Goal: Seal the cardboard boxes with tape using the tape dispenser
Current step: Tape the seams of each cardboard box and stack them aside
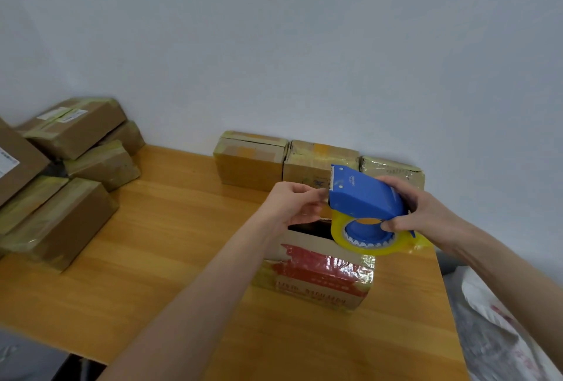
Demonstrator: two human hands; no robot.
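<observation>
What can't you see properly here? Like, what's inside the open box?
All in the head view:
- Inside the red-printed box: the opening is dark, and the tape dispenser and left hand cover it.
- Tape end: too thin and clear to tell whether the left hand pinches it.
- The box's lettering: blurred, unreadable.
- Pile of boxes: cut off by the left edge.

A plain packing room: taped parcels [76, 127] stacked on a wooden table [170, 228] against a bare wall [274, 45].
</observation>
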